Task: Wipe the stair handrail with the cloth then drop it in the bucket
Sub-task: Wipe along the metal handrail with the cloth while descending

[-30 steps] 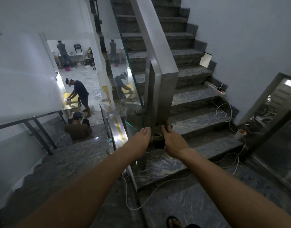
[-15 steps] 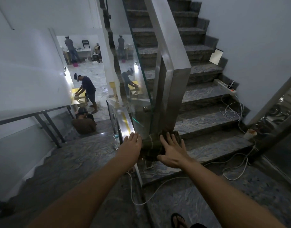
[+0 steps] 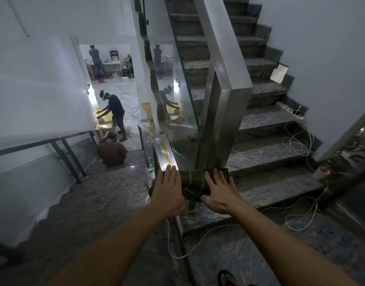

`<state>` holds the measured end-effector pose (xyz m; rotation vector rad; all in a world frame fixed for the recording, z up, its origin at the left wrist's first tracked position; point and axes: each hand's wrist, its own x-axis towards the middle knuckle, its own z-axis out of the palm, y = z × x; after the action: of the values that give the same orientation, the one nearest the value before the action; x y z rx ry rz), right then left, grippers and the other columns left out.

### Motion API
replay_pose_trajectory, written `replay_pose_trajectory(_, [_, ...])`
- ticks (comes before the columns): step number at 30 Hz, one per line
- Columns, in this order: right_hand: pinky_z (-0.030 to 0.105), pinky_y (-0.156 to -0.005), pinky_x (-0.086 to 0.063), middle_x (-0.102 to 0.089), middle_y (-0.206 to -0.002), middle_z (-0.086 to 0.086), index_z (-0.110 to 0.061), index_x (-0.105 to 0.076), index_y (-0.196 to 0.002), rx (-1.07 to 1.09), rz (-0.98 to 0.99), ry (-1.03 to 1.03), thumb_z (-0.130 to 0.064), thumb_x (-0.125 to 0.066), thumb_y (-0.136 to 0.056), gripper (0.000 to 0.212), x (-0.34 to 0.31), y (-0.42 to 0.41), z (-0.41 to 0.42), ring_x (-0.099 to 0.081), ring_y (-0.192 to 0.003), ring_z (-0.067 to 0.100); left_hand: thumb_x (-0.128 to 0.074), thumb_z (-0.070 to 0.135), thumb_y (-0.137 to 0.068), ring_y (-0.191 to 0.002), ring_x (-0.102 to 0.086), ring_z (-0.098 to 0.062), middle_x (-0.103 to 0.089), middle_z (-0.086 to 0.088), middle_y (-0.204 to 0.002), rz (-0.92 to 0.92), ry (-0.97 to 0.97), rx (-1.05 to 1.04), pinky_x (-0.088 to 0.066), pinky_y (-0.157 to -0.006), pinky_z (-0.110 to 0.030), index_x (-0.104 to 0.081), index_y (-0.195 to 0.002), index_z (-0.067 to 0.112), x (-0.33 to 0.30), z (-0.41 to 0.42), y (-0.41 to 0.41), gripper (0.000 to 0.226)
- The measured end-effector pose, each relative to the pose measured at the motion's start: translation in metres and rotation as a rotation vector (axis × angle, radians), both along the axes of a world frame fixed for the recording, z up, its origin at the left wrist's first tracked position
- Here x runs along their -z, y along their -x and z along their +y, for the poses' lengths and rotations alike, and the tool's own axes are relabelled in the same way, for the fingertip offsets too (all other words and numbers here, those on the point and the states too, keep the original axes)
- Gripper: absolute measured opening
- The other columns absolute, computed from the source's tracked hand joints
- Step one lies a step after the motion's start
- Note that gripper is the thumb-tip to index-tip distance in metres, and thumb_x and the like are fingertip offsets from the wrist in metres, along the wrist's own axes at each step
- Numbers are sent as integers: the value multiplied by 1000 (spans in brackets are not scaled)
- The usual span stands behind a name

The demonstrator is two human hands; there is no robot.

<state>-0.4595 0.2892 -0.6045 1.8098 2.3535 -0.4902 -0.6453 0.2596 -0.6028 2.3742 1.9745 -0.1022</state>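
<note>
Far left, a dark wall rail (image 3: pixel 43 142) runs along the white wall above the descending stairs. Below it, one person (image 3: pixel 112 150) sits on a lower step and another person (image 3: pixel 114 112) stands bent over a yellow table (image 3: pixel 104 120).

The left hand (image 3: pixel 168 190) lies palm down on the near end of the lower handrail (image 3: pixel 164 150), fingers (image 3: pixel 170 172) straight and close together, flat on the left edge of the cloth (image 3: pixel 193 185); nothing is gripped.

The cloth, dark green with pale stripes, is bunched on that handrail end, against the foot of the steel post (image 3: pixel 225 124) and between both hands.

The right hand (image 3: pixel 219 191) presses flat on the cloth's right part, fingers (image 3: pixel 215 178) spread, thumb out to the near side; whether it pinches the cloth cannot be told.

Right of the post, a white cable (image 3: pixel 299 141) trails over the ascending steps from a power strip (image 3: pixel 291 112). A white cup (image 3: pixel 322 172) stands near the right wall.
</note>
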Motion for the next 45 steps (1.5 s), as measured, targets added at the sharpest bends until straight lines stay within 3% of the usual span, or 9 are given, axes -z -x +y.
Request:
replay_pose_trajectory(4, [49, -117, 6, 7, -159, 18, -18, 4, -151, 10, 8, -24, -53, -23, -90, 74, 2, 4, 0, 8, -146, 32, -17, 44, -100, -149, 5, -29, -2, -18, -160, -233, 58, -86, 2, -121, -45, -12, -150, 1, 5, 0, -7, 66])
replay_pose_trajectory(10, [45, -118, 4, 1, -159, 19, -13, -6, -151, -77, 10, -156, -42, -20, -100, 60, 5, 0, -5, 8, -146, 32, -21, 37, -102, -148, -12, -27, -22, -14, -158, -241, 60, -111, -11, -121, -45, -35, -142, 5, 10, 18, -2, 54])
replay_pose_trajectory(15, [40, -118, -4, -2, -160, 13, -17, -8, -151, -178, -6, -169, -42, -20, -100, 59, 11, -4, -9, -2, -147, 27, -21, 34, -100, -147, -16, -28, -24, -16, -157, -206, 48, -145, -14, -120, -48, -35, -142, 2, 9, 28, 5, 54])
replay_pose_trajectory(19, [47, -113, -21, -19, -156, 15, -20, -17, -149, -200, -28, -243, -53, -9, -89, 69, 11, 4, -14, -20, -141, 33, -24, 38, -97, -149, 0, -32, -7, -15, -161, -80, 130, -164, -1, -116, -62, -17, -149, 5, 4, 37, 9, 63])
replay_pose_trajectory(23, [44, -110, -25, -24, -148, 13, -17, -27, -144, -229, 41, -332, -49, -23, -91, 62, 12, 14, -17, -26, -133, 28, -35, 50, -91, -147, 9, -36, 2, -18, -160, 36, 138, -171, 6, -112, -66, -9, -151, 14, 1, 49, 13, 75])
replay_pose_trajectory(32, [45, -97, -46, -53, -136, 20, -12, -43, -138, -253, 3, -391, -34, -58, -83, 61, 29, 27, -17, -53, -120, 34, -43, 43, -92, -147, 14, -36, 13, -22, -158, -96, 229, -122, 8, -117, -51, 7, -151, 9, 8, 68, 22, 84])
replay_pose_trajectory(36, [42, -93, -45, -46, -142, 12, -16, -41, -137, -281, 48, -404, -39, -38, -89, 54, 22, 32, -16, -49, -118, 30, -31, 39, -96, -147, 16, -28, 13, -15, -160, -153, 234, -106, 11, -116, -51, 7, -151, 12, 9, 80, 32, 72])
replay_pose_trajectory(41, [52, -114, -24, -35, -151, 9, -13, -41, -139, -344, 107, -409, -34, -38, -93, 51, 28, 39, -11, -24, -142, 29, -22, 35, -99, -148, 16, -22, 12, -10, -161, -191, 223, -60, 10, -118, -54, 5, -151, 12, 12, 93, 41, 64])
replay_pose_trajectory(45, [45, -117, -14, -37, -150, 13, -9, -37, -142, -323, 189, -373, -34, -32, -96, 53, 34, 50, -12, -25, -142, 26, -21, 32, -99, -148, 12, -18, 9, -6, -162, -222, 202, -22, 7, -119, -53, 1, -152, 14, 14, 104, 48, 60])
